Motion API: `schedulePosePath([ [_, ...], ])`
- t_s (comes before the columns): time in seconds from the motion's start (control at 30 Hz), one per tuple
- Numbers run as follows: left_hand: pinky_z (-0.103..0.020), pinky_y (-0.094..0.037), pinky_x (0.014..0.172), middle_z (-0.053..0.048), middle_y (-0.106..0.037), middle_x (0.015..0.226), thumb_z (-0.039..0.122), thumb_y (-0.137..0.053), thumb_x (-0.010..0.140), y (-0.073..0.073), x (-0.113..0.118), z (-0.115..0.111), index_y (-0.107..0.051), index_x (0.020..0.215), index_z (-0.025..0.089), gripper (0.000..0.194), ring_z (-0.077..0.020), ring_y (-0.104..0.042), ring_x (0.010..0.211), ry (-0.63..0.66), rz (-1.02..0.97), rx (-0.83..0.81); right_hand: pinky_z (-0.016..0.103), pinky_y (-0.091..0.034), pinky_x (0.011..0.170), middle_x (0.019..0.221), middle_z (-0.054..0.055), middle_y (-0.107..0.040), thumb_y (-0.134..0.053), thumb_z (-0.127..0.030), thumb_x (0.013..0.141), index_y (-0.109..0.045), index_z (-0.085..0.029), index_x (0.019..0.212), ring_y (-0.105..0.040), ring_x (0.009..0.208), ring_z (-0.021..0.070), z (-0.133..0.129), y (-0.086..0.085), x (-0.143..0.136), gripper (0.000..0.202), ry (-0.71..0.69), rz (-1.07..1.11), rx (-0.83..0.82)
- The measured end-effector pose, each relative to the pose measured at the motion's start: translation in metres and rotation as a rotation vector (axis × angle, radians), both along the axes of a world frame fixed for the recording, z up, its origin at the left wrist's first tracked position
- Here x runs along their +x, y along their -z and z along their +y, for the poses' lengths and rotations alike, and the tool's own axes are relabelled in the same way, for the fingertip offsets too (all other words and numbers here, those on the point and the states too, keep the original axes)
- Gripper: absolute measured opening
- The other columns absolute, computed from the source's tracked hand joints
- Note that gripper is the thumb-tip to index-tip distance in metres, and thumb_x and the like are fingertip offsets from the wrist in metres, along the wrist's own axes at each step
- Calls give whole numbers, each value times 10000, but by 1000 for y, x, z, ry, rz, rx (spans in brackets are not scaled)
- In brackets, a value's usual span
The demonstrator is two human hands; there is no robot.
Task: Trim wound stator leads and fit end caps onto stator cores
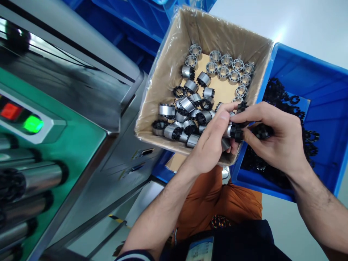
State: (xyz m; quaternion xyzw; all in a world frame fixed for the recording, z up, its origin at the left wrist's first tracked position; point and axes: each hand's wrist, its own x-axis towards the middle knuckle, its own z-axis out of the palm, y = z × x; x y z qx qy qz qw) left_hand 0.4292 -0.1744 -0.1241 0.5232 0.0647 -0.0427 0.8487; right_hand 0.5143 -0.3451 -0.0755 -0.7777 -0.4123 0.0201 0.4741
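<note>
Over the near right corner of a plastic-lined cardboard box (pixel 152 85), my left hand (pixel 213 139) is closed around a silver metal ring core (pixel 227 130). My right hand (pixel 277 136) meets it from the right, its thumb and index finger pinching black toothed plastic pieces (pixel 237 133) at the core's end. Another black piece (pixel 262 131) sits within the right palm. Inside the box, plain metal cores (pixel 223 72) stand upright in rows at the back. Cores with black end pieces (pixel 187 104) lie jumbled nearer the front left.
A blue bin (pixel 326 79) holding loose black plastic pieces (pixel 282 98) adjoins the box on the right. On the left is a green machine (pixel 78 145) with red and green lights and metal rollers (pixel 40 177). More blue crates (pixel 136 18) stand behind.
</note>
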Motion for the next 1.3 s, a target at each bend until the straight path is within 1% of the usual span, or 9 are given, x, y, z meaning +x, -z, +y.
schedulePosePath([
  [0.13, -295, -515, 503, 49, -637, 642, 841, -527, 1184, 1, 3, -3, -681, 1466, 278, 648, -175, -624, 526, 28, -11, 1, 314, -670, 840, 1039, -36, -883, -700, -36, 962, -868, -279, 1152, -800, 885, 151, -4, -3, 4, 351, 23, -40, -12],
  [0.27, -290, -467, 480, 47, -625, 627, 774, -523, 1218, 5, 3, -4, -736, 1439, 275, 586, -158, -611, 496, -47, -3, 122, 366, -687, 828, 1064, 7, -885, -701, -84, 1012, -887, -275, 1144, -821, 900, 187, -7, -10, 3, 297, 58, -90, -64],
  [0.37, -309, -449, 496, 47, -595, 611, 756, -527, 1222, 5, 2, -2, -749, 1444, 281, 569, -166, -599, 496, -35, 3, 75, 377, -709, 864, 1118, 6, -917, -756, -38, 969, -892, -286, 1162, -858, 959, 202, -7, -12, 0, 342, 131, -43, -10],
  [0.5, -333, -511, 624, 17, -671, 773, 698, -581, 1218, 0, -1, 2, -709, 1554, 316, 525, -179, -624, 645, -1, -39, 21, 304, -742, 851, 1101, -50, -916, -831, -4, 895, -875, -308, 1116, -862, 935, 167, -3, -5, -1, 379, 174, 244, 130],
  [0.6, -329, -546, 665, -1, -715, 912, 680, -590, 1214, -2, -4, 2, -681, 1592, 344, 514, -176, -636, 703, -29, -52, 56, 292, -741, 807, 1041, -50, -919, -849, -66, 940, -912, -284, 1066, -861, 864, 158, 0, 0, -1, 260, 165, 380, 125],
  [0.73, -357, -610, 707, -47, -761, 1125, 701, -532, 1215, 0, -6, 0, -638, 1623, 345, 552, -210, -703, 793, -69, -80, 135, 307, -724, 751, 979, -18, -917, -903, -81, 904, -950, -275, 1065, -837, 779, 172, 4, 3, -5, 256, 232, 447, 106],
  [0.83, -367, -632, 735, -67, -768, 1194, 693, -530, 1212, 0, -6, -2, -637, 1614, 343, 543, -232, -734, 863, -96, -73, 154, 308, -704, 743, 951, -18, -908, -891, -63, 889, -953, -277, 1043, -808, 739, 161, 7, 4, -7, 271, 266, 455, 119],
  [1.03, -344, -603, 658, -44, -725, 1031, 690, -557, 1202, -2, -4, -1, -700, 1553, 326, 525, -194, -649, 719, -109, -55, 93, 291, -693, 708, 992, -24, -922, -841, -36, 885, -942, -287, 1030, -819, 739, 158, 8, 9, -8, 306, 258, 400, 159],
  [1.3, -292, -573, 607, -52, -773, 1138, 694, -602, 1191, -11, -6, -4, -729, 1515, 322, 509, -181, -649, 763, -142, -12, 70, 325, -684, 732, 939, -26, -894, -820, -26, 901, -929, -316, 1056, -822, 776, 172, 9, 10, -13, 346, 215, 195, 218],
])
